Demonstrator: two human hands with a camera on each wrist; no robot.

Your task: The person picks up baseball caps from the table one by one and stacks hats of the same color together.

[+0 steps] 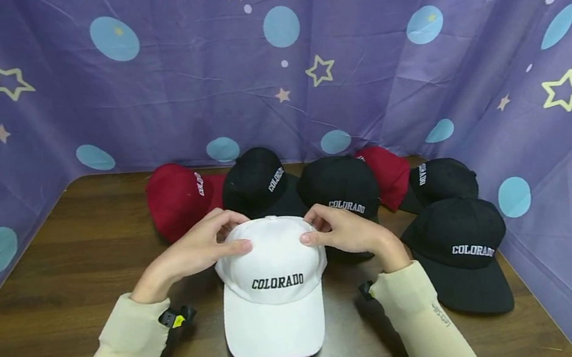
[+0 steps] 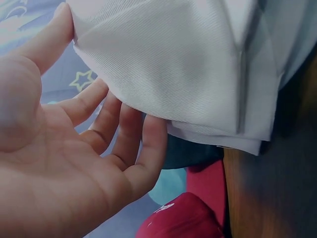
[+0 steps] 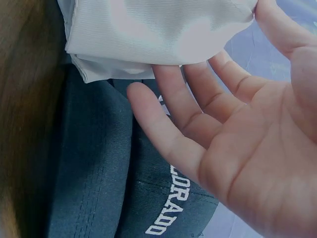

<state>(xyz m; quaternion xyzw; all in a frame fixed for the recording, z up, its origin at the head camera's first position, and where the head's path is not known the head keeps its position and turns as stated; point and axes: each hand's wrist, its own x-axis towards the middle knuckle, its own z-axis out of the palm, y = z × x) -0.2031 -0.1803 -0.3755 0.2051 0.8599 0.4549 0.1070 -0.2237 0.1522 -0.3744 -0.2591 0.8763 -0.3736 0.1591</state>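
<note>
A white cap (image 1: 277, 294) with dark COLORADO lettering stands upright in the head view, its brim toward me. My left hand (image 1: 198, 248) holds the crown's upper left side, thumb in front and fingers behind. On the upper right side my right hand (image 1: 351, 232) holds it the same way. In the left wrist view, fingers (image 2: 132, 130) curve behind the white fabric (image 2: 163, 69). The right wrist view has the fingertips under the white fabric (image 3: 148, 32), the little finger free of it. Whether the cap touches the table is hard to tell.
Behind the white cap are a red cap (image 1: 176, 198) and black caps (image 1: 255, 180) (image 1: 338, 180). Farther right lie another red cap (image 1: 387, 172) and black caps (image 1: 444, 179) (image 1: 460, 232). A purple patterned curtain (image 1: 183, 83) borders the wooden table (image 1: 58, 286).
</note>
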